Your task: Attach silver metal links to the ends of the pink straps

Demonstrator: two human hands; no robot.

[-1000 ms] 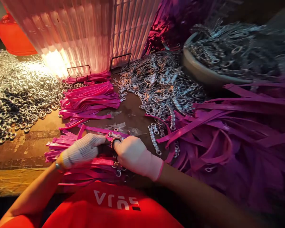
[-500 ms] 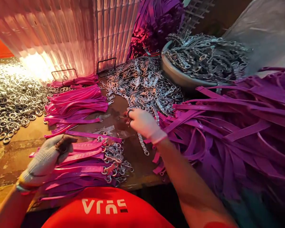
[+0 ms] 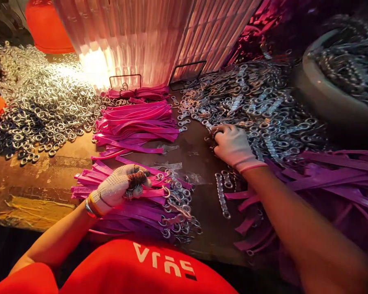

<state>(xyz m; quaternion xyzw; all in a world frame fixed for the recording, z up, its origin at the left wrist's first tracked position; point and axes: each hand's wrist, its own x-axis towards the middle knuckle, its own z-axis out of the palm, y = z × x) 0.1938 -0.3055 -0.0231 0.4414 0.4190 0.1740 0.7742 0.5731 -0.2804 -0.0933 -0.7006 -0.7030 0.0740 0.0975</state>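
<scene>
My left hand [image 3: 121, 185], in a white dotted glove with a brown wrapping on the thumb, is over a row of pink straps [image 3: 119, 212]. Its fingers are curled inward; whatever they hold is hidden. Metal rings and link pieces [image 3: 178, 200] hang at the straps' right ends. At the near edge of a heap of metal link pieces [image 3: 263, 110] is my right hand [image 3: 233, 145], also gloved, with fingers bent and dark tips among the links. I cannot make out what it grips. A loose metal link strip [image 3: 222, 198] lies just below it on the table.
Loose metal rings [image 3: 58, 110] spread across the left. A stack of pink straps [image 3: 138, 122] lies at the centre, before a ribbed translucent panel [image 3: 141, 45]. Purple straps [image 3: 340, 192] fill the right side, below a basin [image 3: 319, 69] of metal links. An orange container [image 3: 47, 26] stands behind.
The view has turned left, so the scene sits further right. My left hand has moved rightward over the pink straps. My right hand has moved slightly forward to the link heap.
</scene>
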